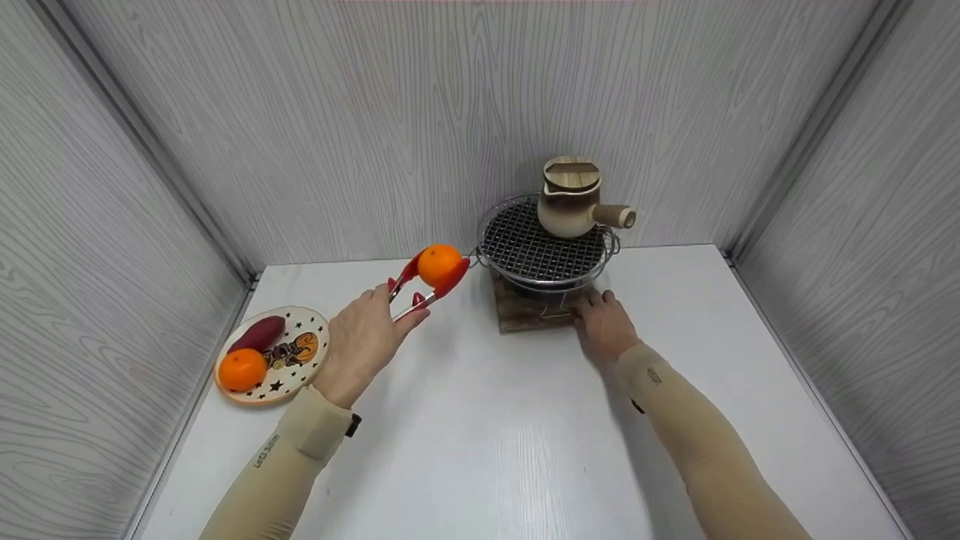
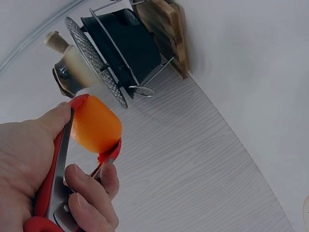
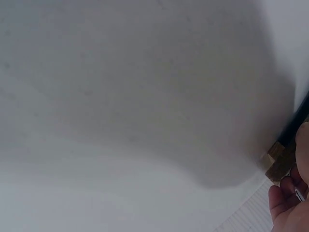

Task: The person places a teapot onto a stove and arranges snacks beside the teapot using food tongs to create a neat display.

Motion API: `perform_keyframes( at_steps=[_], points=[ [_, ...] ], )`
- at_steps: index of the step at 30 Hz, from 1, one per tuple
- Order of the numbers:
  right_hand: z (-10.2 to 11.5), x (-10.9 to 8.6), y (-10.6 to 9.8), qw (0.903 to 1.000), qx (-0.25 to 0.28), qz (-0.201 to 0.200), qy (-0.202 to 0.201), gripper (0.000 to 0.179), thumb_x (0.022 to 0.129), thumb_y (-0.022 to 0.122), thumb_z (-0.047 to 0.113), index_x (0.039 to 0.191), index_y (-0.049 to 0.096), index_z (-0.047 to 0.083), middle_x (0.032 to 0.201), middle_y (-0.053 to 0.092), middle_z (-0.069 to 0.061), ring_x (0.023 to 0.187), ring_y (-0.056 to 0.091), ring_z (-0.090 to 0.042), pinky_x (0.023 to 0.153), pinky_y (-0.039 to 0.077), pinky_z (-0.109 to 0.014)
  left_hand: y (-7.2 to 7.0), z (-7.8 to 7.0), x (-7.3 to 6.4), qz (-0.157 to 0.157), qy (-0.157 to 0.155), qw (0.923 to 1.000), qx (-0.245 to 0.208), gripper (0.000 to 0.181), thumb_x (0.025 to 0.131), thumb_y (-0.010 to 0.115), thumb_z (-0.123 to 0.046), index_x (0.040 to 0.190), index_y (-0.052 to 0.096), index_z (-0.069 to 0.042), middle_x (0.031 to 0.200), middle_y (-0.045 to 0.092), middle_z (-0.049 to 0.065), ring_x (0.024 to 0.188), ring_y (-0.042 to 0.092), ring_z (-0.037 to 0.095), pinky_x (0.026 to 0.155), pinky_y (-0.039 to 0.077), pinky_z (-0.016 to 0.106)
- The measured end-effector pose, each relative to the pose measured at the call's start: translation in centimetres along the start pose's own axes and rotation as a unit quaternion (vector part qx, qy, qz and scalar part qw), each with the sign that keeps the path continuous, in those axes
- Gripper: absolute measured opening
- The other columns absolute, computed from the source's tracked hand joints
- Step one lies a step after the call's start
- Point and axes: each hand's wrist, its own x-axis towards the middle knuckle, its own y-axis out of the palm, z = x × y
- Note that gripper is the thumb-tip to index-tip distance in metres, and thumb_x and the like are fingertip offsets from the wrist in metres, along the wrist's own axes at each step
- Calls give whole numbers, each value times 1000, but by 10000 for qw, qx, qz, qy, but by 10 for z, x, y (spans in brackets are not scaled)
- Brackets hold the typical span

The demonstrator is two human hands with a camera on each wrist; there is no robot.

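My left hand (image 1: 364, 341) grips a pair of red-tipped metal tongs (image 1: 452, 279). Between the tong tips an orange (image 1: 439, 265) is held up in the air, left of a round wire grill (image 1: 532, 244). The left wrist view shows the thumb on one tong arm (image 2: 60, 157) and curled fingers on the other. My right hand (image 1: 606, 326) holds the front right corner of the grill's wooden base (image 1: 521, 315). In the right wrist view its fingers (image 3: 277, 195) curl by the base's corner, partly cut off by the frame edge.
On the grill's back right stands a brown and cream pot (image 1: 566, 214) with a wooden lid and side handle. A patterned plate (image 1: 289, 388) at the left bears another orange (image 1: 242, 370) and a purple sweet potato (image 1: 259, 334). Pale walls enclose the white table (image 1: 480, 450).
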Motion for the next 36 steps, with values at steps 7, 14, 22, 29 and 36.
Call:
perform_keyframes(
  at_steps=[7, 14, 22, 29, 36],
  points=[
    [1, 2, -1, 9998, -175, 66, -84, 32, 114, 65, 21, 141, 65, 4, 140, 65, -23, 120, 61, -43, 106, 55, -57, 2, -14, 6, -8, 44, 10000, 67, 71, 96, 83, -63, 130, 70, -2, 92, 71, 15, 74, 61, 31, 65, 55, 44],
    [2, 4, -4, 9996, -250, 107, -99, 32, 113, 66, 21, 141, 66, 4, 141, 66, -23, 120, 61, -43, 106, 56, -57, 3, -26, 9, 39, 188, 9997, 152, 72, 96, 82, -65, 132, 69, -4, 92, 70, 13, 72, 59, 29, 64, 55, 41],
    [5, 3, -4, 9994, -335, 50, -88, 28, 114, 65, 22, 135, 66, 4, 133, 67, -22, 115, 60, -41, 101, 55, -55, 4, -35, 11, -71, 486, 9986, 188, 70, 97, 79, -67, 127, 71, -4, 92, 72, 15, 68, 59, 27, 63, 60, 41],
    [8, 3, -6, 9993, -280, 213, 107, 31, 115, 62, 23, 139, 65, 4, 136, 66, -21, 119, 61, -40, 104, 56, -55, 6, -41, 15, -206, 791, 9965, 199, 70, 96, 80, -68, 122, 72, -3, 89, 72, 15, 65, 59, 26, 59, 59, 42],
    [3, 5, -3, 9994, -176, 235, 156, 32, 114, 64, 23, 139, 67, 4, 136, 66, -21, 118, 60, -40, 103, 56, -55, 11, -52, 19, -208, 1027, 9944, 145, 72, 96, 79, -68, 126, 72, -3, 88, 71, 14, 65, 54, 23, 59, 58, 39]
  ],
)
